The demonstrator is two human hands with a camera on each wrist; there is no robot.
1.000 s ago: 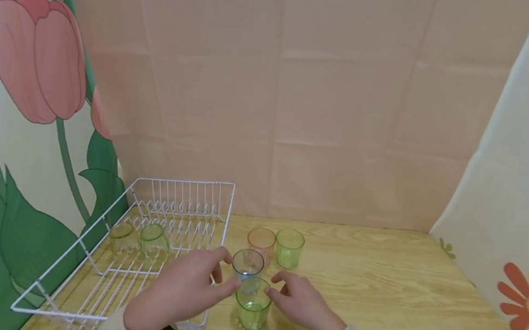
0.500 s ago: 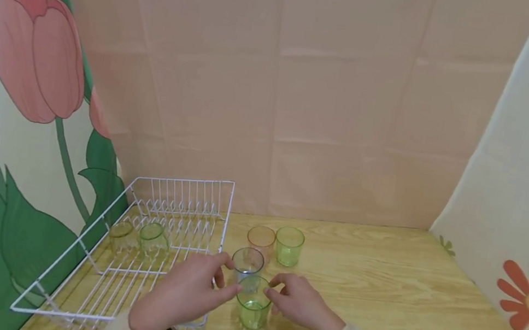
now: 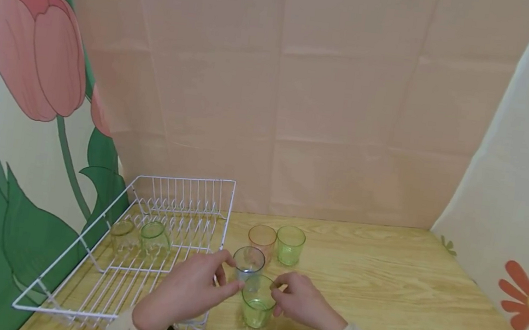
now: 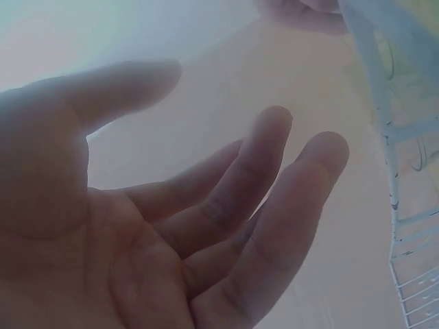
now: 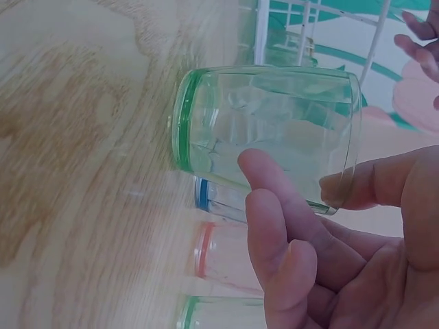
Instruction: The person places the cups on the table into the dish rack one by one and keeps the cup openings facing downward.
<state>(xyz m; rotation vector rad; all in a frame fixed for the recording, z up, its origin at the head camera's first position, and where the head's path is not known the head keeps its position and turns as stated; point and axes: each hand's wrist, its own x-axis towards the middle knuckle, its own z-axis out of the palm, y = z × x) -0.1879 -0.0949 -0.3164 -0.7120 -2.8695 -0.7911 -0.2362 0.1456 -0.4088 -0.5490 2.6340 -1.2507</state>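
Note:
The right hand [image 3: 304,305] pinches the rim of the nearest green glass [image 3: 256,316] between thumb and fingers. In the right wrist view this clear green tumbler [image 5: 274,103] has its base right at the wood, thumb at the rim and a finger along its side. Just left of it, the left hand [image 3: 190,288] holds nothing, its fingers loosely bent, thumb tip beside the green glass and index finger near the blue-rimmed glass [image 3: 248,262]. Past that stand an orange glass [image 3: 262,238] and another green glass [image 3: 290,248], both upright.
A white wire dish rack [image 3: 133,269] stands on the wood-grain table [image 3: 377,294] at the left, below the left forearm. Inside it are a yellowish glass [image 3: 124,238] and a green glass [image 3: 154,239]. A pinkish sheet [image 3: 325,112] hangs behind the table.
The right hand has closed its thumb and fingers on the near green glass's rim. That glass has shifted slightly right, away from the left thumb. The left hand has barely moved.

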